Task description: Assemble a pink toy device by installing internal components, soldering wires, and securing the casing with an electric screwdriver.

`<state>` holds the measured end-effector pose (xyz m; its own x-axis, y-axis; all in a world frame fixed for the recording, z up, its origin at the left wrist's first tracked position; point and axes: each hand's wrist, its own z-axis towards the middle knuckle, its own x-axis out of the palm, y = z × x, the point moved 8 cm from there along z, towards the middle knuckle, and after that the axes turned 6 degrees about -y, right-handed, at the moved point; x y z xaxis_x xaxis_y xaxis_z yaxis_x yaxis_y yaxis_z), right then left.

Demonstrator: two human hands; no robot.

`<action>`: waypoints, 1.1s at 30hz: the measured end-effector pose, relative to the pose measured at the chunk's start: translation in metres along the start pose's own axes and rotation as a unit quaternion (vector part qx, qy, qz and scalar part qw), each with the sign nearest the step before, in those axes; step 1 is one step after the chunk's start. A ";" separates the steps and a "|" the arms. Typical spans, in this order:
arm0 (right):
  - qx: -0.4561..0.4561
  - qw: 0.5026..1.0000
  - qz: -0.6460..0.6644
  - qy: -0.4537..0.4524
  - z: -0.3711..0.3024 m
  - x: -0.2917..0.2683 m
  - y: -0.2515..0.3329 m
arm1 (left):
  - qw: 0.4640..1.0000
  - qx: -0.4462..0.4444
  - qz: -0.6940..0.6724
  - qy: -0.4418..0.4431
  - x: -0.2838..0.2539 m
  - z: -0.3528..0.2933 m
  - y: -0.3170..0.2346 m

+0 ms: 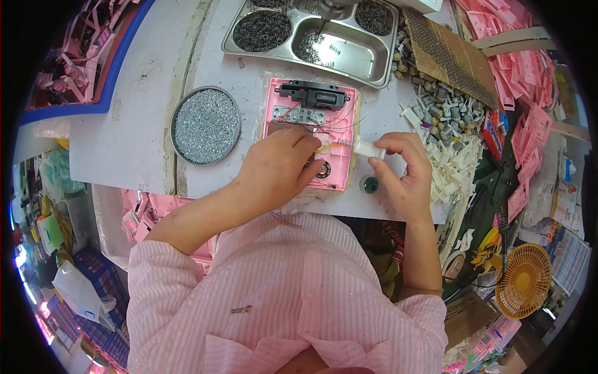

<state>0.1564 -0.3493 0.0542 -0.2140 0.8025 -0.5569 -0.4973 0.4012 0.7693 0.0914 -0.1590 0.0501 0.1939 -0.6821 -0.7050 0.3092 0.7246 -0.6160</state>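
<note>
A pink plastic housing (351,128) lies in front of me, with a black part (311,95) across its far end, a metal plate (283,115), thin wires and a round black-and-silver part (323,169) inside. Over its left side my left hand (278,161) is bent, fingers curled down into the housing; what they grip is hidden. A yellowish strand (326,148) shows beside those fingertips. At the housing's right edge my right hand (408,163) pinches a small white plastic part (369,149) between thumb and fingers.
Left of the housing stands a round tin of small screws (207,124). A metal tray (381,73) of springs is beyond it. Small motors (445,103), white plastic parts (445,165) and pink parts (529,68) are heaped on the right. A small green-topped round container (369,184) sits near my right hand.
</note>
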 end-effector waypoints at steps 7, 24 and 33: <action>0.045 0.997 0.037 -0.045 -0.002 -0.006 -0.009 | 0.986 -0.037 0.123 0.105 0.030 0.013 0.005; -0.188 0.975 -0.094 0.076 0.018 0.037 0.028 | 0.994 0.011 -0.103 -0.034 -0.002 -0.022 0.007; -0.126 0.987 -0.073 0.073 0.019 0.052 0.016 | 0.996 0.066 -0.060 -0.001 0.009 -0.019 0.007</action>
<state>0.1532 -0.2927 0.0429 -0.2332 0.6648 -0.7096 -0.7218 0.3707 0.5845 0.0771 -0.1576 0.0327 0.1492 -0.7632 -0.6288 0.4490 0.6188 -0.6446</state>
